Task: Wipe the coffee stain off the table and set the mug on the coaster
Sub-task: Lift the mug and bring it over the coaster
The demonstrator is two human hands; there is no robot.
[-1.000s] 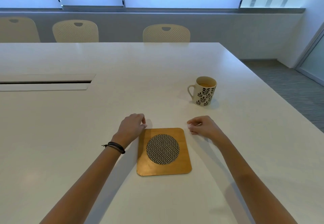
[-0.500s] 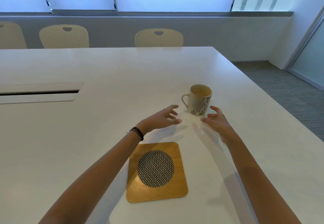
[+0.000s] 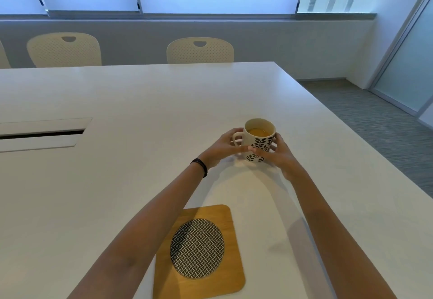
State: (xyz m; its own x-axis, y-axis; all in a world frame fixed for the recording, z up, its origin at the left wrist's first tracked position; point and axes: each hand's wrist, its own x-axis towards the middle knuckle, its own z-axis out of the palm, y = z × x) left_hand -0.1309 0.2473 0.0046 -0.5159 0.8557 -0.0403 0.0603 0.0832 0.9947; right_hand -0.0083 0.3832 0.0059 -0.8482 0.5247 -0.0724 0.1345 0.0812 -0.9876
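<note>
A cream mug (image 3: 260,138) with a dark leaf pattern stands on the white table (image 3: 140,102), holding orange-brown liquid. My left hand (image 3: 223,146) wraps its handle side and my right hand (image 3: 277,154) cups its right side; both grip the mug. A square wooden coaster (image 3: 230,275) with a round woven black-and-white centre lies nearer to me, below the hands and partly under my left forearm. I see no coffee stain or cloth on the table.
A recessed cable slot (image 3: 42,133) sits in the table at the left. Two cream chairs (image 3: 200,50) stand along the far edge. The table's right edge drops to grey carpet (image 3: 379,134).
Both hands left the coaster's top corners, reached forward and closed around the mug. The view shifted forward, so the coaster now lies lower in the frame.
</note>
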